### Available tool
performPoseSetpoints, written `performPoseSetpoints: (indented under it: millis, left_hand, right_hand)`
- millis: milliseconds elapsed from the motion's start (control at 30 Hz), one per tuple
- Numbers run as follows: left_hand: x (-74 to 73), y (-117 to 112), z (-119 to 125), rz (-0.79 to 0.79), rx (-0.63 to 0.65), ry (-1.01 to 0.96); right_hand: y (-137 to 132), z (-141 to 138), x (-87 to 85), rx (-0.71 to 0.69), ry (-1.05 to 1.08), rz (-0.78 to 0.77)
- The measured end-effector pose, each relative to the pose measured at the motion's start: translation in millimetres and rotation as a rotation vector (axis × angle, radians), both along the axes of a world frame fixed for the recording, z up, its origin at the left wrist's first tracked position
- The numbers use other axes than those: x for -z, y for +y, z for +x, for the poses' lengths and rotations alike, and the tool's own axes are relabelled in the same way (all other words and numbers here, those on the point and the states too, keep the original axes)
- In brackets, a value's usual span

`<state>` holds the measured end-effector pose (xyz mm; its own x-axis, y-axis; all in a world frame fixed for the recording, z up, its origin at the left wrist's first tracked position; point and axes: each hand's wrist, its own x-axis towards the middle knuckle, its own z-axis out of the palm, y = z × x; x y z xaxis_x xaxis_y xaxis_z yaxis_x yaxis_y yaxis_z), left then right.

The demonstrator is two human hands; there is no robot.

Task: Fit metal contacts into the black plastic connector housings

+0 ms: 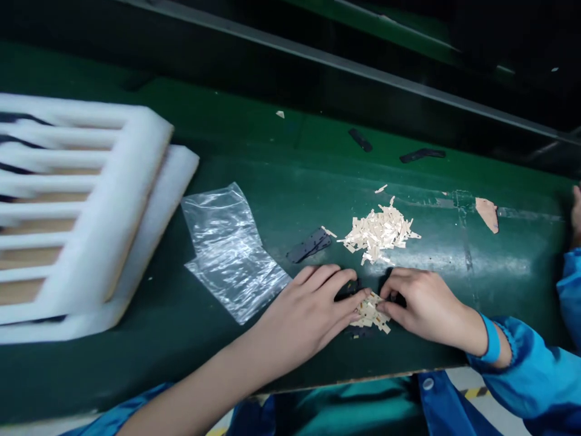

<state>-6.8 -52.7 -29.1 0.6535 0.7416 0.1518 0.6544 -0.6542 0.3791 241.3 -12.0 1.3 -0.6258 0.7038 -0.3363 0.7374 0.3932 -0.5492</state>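
Observation:
My left hand lies on the green belt, its fingers stretched out and resting on a small black flat part. My right hand sits just to its right, fingers curled in a pinch at a little heap of beige paper slips between the two hands. What the pinch holds is too small to make out. A larger pile of the same beige slips lies just beyond the hands. A few black flat strips rest to the left of that pile.
A crumpled clear plastic bag lies left of my hands. White foam trays are stacked at the far left. Two more black parts and a torn tan patch sit further back. Another person's blue sleeve shows at the right edge.

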Motion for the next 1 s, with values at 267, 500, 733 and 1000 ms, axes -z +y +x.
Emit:
performPoseSetpoints:
  millis: [267,500,733,1000]
  left_hand:
    - [-9.5,9,8,-0.224,-0.075,-0.177]
    - [-10.6,22,21,-0.383,-0.076,-0.212]
    - [-7.4,18,19,-0.298,-0.082,-0.174]
    - [-17.7,20,20,-0.346,-0.181,-0.291]
  right_hand:
    - [7,8,2.1,0.161,0.266,-0.201]
    - [5,14,6.2,0.082,0.355,-0.152]
    - [8,13,3.7,0.071,0.333,-0.128]
    - [20,17,-1.8,0.163,0.403,-0.263]
